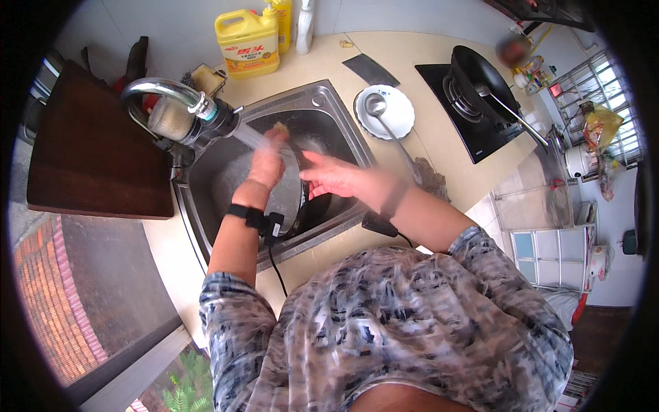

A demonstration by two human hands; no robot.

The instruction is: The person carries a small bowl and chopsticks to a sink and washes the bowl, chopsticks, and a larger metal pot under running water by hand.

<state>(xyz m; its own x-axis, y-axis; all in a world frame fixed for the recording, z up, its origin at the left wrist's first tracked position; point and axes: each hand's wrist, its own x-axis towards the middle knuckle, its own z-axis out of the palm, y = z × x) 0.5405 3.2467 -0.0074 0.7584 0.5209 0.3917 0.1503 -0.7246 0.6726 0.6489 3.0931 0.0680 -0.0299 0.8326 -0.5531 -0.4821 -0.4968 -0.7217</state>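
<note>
Water runs from the faucet (221, 121) onto my left hand (267, 162), which is over the stainless steel sink (329, 116). A small yellowish piece, perhaps a sponge, shows at the left fingertips. Between my hands a round dark-rimmed vessel, possibly a pan (296, 206), stands tilted in the sink; its full shape is hidden. My right hand (329, 175) is at its right edge, thumb raised and fingers partly curled against or close to the rim. Whether it grips the rim is unclear. Both wrists wear dark straps.
Right of the sink, a ladle (394, 134) rests on a white bowl (404, 116), near a brown cloth (432, 180). Beyond is a wok (476, 77) on a gas stove (463, 139). Yellow detergent jug (249, 49) stands behind the sink; a dark wooden board (98, 149) is at left.
</note>
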